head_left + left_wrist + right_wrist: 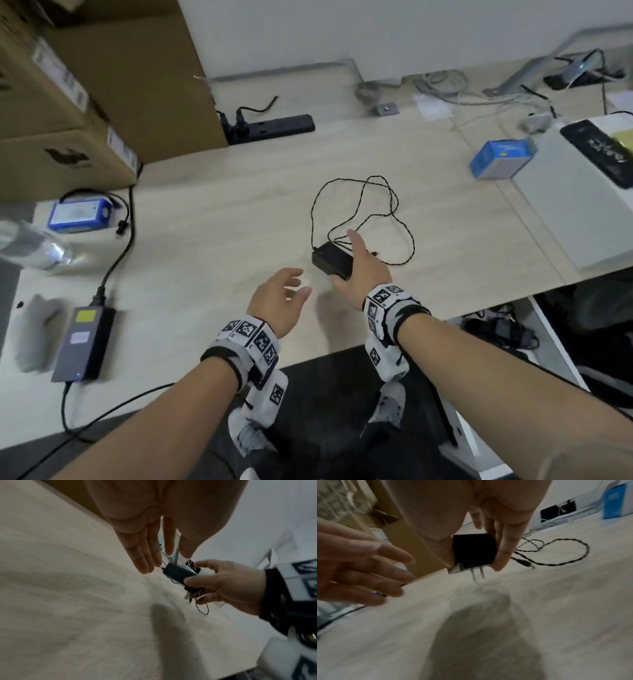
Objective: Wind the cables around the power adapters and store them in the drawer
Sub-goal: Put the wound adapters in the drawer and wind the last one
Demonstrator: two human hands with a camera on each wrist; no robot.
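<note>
Pale wooden desk (212,219), black power adapter (331,259) at frame centre gripped by right hand (368,270), prongs downward, cable (359,212) looped loose above it, left hand (277,296) spread, empty, just beside.

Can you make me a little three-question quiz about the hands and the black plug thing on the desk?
1. True or false: the right hand grips the black power adapter.
2. Which best describes the adapter's thin cable? A) wound round the adapter B) lying in loose loops on the desk C) plugged into the power strip
3. Fill in: the left hand is open and holds ____.

Key: 1 true; 2 B; 3 nothing.
</note>
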